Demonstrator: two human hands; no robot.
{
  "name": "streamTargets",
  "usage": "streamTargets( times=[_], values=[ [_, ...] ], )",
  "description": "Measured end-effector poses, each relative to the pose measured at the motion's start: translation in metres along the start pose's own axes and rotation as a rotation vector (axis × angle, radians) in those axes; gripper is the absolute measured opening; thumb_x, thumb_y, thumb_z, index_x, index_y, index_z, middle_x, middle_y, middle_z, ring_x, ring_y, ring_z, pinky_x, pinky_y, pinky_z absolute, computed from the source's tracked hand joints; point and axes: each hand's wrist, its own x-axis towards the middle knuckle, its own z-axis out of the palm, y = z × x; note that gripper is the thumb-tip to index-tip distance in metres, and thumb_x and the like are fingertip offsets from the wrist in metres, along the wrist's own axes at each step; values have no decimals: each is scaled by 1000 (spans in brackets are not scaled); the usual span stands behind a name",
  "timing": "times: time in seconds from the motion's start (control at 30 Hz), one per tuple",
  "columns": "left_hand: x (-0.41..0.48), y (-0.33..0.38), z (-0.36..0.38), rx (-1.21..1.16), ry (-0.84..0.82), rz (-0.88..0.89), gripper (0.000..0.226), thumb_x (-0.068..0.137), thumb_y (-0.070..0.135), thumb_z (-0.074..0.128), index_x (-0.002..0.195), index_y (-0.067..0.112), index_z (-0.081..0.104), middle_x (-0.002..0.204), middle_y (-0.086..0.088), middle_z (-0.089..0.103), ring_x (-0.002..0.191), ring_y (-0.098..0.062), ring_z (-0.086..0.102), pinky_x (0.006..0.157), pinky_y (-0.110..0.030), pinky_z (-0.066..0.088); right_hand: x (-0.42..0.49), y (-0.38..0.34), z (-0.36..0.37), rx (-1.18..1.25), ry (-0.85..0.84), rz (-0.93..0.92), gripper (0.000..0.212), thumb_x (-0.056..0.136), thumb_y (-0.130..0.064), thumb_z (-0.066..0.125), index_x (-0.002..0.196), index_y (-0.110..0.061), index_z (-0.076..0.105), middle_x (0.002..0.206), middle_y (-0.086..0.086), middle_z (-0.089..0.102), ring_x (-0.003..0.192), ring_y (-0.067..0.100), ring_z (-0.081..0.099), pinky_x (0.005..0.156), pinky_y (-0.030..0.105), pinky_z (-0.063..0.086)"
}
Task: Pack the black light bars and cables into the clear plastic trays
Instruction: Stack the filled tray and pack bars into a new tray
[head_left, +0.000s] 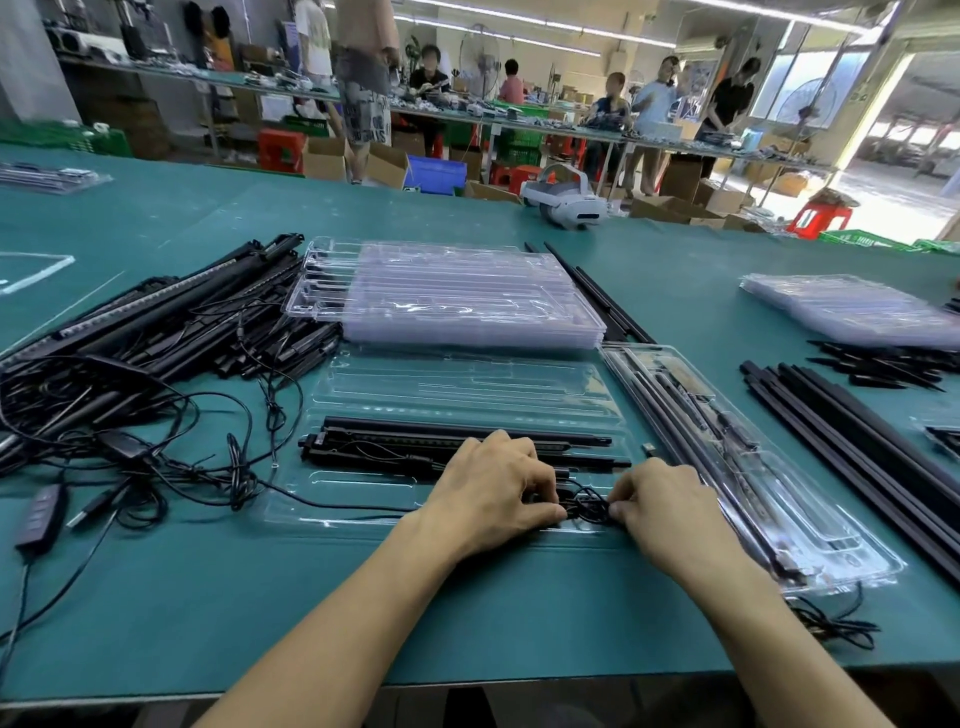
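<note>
Pinching cable (589, 510), near edge of tray (363, 493), left hand (493, 488) and right hand (667, 501) grips clamped

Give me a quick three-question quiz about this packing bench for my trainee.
1. True or false: the left hand and right hand both pinch the black cable bundle at the near edge of the open tray.
2. The stack of empty trays lies: A) behind the open tray, B) on the floor, C) on a chair.
3. Fill in: a white ____ sits at the far edge of the table.
Key: 1 true; 2 A; 3 headset.
</note>
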Motion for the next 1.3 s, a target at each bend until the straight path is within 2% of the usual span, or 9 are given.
streamTargets(
  times=[0.2, 0.33, 0.5, 0.6, 0.73, 0.9, 1.1, 1.23, 1.3],
  values=[
    [4, 3, -4, 0, -32, 9, 18, 82, 50, 72, 97, 39, 70, 95, 16, 52, 98, -8, 47, 92, -36, 38, -3, -8, 0, 49, 40, 36, 11, 86, -22, 66, 95, -28, 71, 103, 9, 65, 101, 33, 61, 80, 34, 47],
    [6, 6, -7, -14, -102, 17, 49, 84, 50, 69, 129, 55, 51, 105, 19, 52, 106, -8, 49, 93, -33, 37, -10, -3, -9, 81, 7, -42, 27, 88, -22, 67, 114, -31, 70, 104, -1, 71, 109, 24, 60, 93, 34, 47],
    [13, 7, -12, 70, -236, 8, 42, 90, 55, 61, 130, 58, 51, 110, 14, 48, 109, -13, 45, 89, -33, 30, -12, 7, -27, 244, -148, -84, 26, 79, -7, 73, 94, -28, 78, 82, -12, 73, 75, -3, 64, 65, 1, 39],
    [15, 10, -13, 86, -271, -1, 41, 89, 55, 62, 129, 58, 52, 104, 14, 41, 108, -14, 44, 87, -33, 27, -8, 8, -29, 292, -130, 0, 19, 73, -10, 80, 79, -28, 73, 72, -8, 69, 67, 0, 62, 53, 6, 38],
    [17, 11, -13, 71, -270, -21, 39, 88, 54, 64, 126, 58, 54, 104, 14, 41, 109, -15, 45, 89, -34, 27, -4, -5, -19, 158, -61, 78, 22, 73, -12, 76, 67, -28, 62, 90, 5, 66, 83, 25, 65, 72, 27, 53],
    [11, 11, -7, 84, -224, -19, 32, 93, 59, 54, 124, 60, 56, 104, 13, 45, 100, -13, 40, 90, -36, 29, -2, -15, -12, 127, -94, 102, 21, 80, -8, 61, 71, -26, 62, 103, 14, 63, 91, 33, 63, 81, 38, 56],
    [10, 19, 2, 43, -133, -88, 31, 87, 68, 54, 112, 53, 65, 100, 13, 49, 104, -14, 43, 88, -38, 27, 4, -11, -14, 131, -109, 100, 26, 77, -8, 71, 92, -28, 64, 109, 12, 62, 96, 31, 62, 80, 36, 55],
    [10, 24, 6, 37, -84, -133, 28, 82, 66, 61, 105, 51, 68, 97, 13, 47, 103, -14, 44, 87, -38, 27, 7, -11, -20, 136, -150, 101, 23, 74, -8, 77, 79, -30, 69, 102, 8, 69, 96, 24, 64, 83, 32, 55],
    [11, 24, 7, 37, -72, -144, 28, 81, 66, 63, 103, 49, 69, 98, 13, 48, 103, -14, 44, 89, -39, 28, 7, -6, -22, 192, -170, 101, 21, 71, -10, 79, 70, -28, 69, 91, 3, 71, 87, 17, 65, 72, 25, 53]
  ],
)
